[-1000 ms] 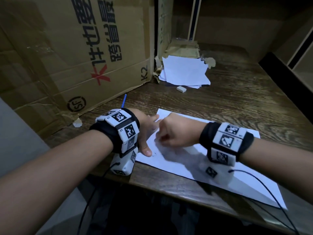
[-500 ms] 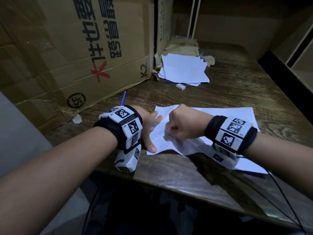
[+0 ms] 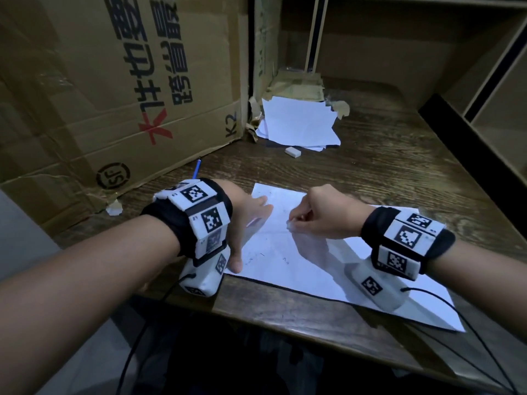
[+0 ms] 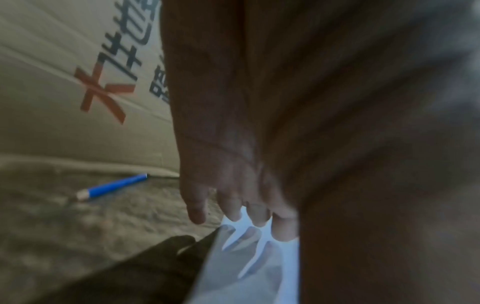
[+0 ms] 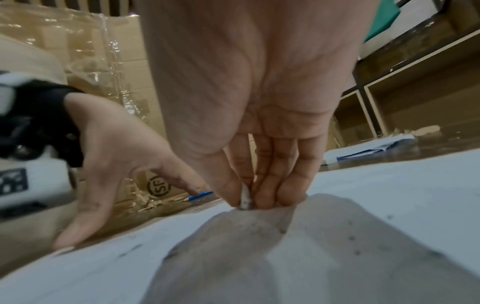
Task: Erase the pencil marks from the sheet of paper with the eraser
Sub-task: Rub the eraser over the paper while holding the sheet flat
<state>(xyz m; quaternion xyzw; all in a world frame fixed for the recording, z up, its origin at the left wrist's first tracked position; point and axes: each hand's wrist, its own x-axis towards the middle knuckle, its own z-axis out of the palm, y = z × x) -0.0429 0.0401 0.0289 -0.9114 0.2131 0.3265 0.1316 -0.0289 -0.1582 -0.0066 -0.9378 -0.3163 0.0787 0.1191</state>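
A white sheet of paper [image 3: 308,263] with faint pencil marks lies on the dark wooden table [image 3: 385,172]. My right hand [image 3: 316,218] pinches a small white eraser [image 5: 245,198] between thumb and fingers and presses it down on the sheet near its far middle. My left hand [image 3: 251,218] lies with straight, spread fingers on the sheet's left edge, thumb near the front left corner; its fingertips [image 4: 257,218] touch the paper [image 4: 249,267]. Small dark crumbs dot the paper [image 5: 389,195] around the eraser.
A large cardboard box [image 3: 114,89] stands along the left. A blue pencil [image 3: 196,170] lies by its base. A stack of white sheets [image 3: 296,124] and a second white eraser [image 3: 292,151] lie at the back. Shelving [image 3: 490,89] rises on the right.
The sheet, bunched up and shifted half a second ago, lies flat again. My right hand with the eraser has moved a little right and away from my left hand.
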